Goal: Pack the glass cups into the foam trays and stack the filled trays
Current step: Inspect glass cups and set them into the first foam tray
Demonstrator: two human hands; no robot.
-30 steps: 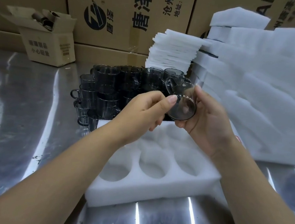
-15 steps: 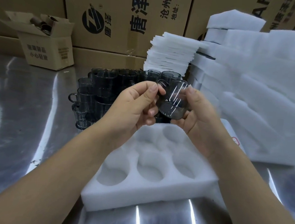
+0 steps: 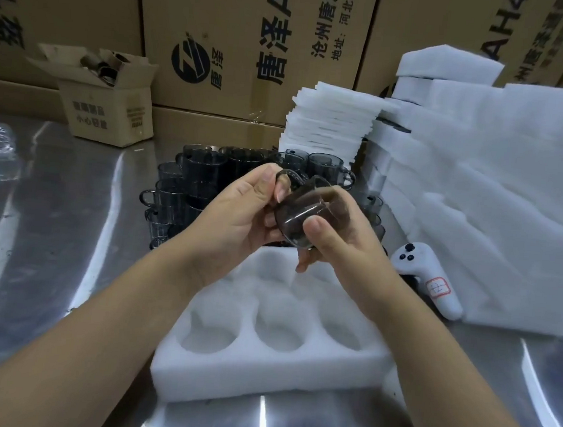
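While over foam tray, glass cup: handle pinched in L grip (R grip round body).

light: even, from overhead, fairly bright | glare: long white streaks on the steel table | exposure: white foam stack almost washed out, little detail | focus: whole frame slightly soft | edges: cartons bent by the wide-angle lens
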